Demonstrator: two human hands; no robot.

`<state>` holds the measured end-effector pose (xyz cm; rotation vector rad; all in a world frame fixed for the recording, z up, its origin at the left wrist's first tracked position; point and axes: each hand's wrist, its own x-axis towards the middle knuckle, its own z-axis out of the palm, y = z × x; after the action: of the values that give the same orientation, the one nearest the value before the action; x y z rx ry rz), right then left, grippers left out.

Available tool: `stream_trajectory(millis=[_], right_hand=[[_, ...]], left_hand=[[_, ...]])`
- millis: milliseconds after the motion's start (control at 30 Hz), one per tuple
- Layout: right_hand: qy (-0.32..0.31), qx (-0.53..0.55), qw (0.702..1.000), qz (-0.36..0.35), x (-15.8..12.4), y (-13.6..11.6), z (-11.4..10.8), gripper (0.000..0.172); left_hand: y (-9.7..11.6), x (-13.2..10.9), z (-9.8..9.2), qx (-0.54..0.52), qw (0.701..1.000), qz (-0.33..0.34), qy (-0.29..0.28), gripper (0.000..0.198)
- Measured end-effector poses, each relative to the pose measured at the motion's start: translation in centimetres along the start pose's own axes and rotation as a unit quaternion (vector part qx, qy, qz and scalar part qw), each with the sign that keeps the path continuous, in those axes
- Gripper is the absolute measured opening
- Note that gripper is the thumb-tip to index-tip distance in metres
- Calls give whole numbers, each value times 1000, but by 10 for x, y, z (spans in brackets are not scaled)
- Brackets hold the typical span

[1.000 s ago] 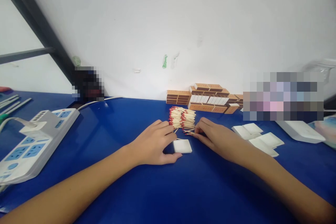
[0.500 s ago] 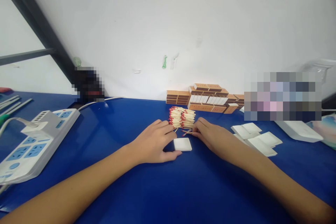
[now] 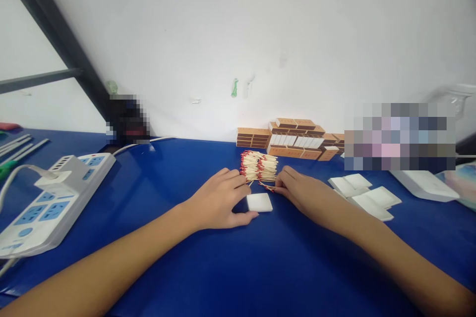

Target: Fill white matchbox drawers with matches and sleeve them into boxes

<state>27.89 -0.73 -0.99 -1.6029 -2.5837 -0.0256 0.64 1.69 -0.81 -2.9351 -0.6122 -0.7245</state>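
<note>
My left hand (image 3: 222,200) lies at the left end of a small white matchbox tray (image 3: 260,202), thumb at its near corner and index finger at its far corner, bracing it. Just behind the tray, my right hand (image 3: 297,185) has its fingers pinched at a few loose matches (image 3: 266,186); their far ends are hidden by the fingertips. A stacked pile of red-tipped matches (image 3: 259,166) stands beyond both hands, close to the fingers of each.
Brown matchboxes (image 3: 293,139) are stacked against the wall. More white trays (image 3: 375,200) lie to the right, beside a white box (image 3: 424,187). A power strip (image 3: 55,205) with a plug and cables occupies the left side of the blue tabletop (image 3: 208,272).
The matches at my right fingertips have shifted and turned slightly. My left hand and the tray keep the same position; the whole view has moved a little.
</note>
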Motion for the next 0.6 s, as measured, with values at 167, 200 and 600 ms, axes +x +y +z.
stream_trajectory(millis=[167,200,600], right_hand=[[-6,23,1000,-8,-1,3,1,16],[-4,25,1000,-9,-2,4,1,16],[60,4,997,-44,-5,9,7,21]], left_hand=[[0,0,1,1,1000,1,1,36],[0,0,1,1,1000,2,1,36],[0,0,0,2,1000,-1,0,36]])
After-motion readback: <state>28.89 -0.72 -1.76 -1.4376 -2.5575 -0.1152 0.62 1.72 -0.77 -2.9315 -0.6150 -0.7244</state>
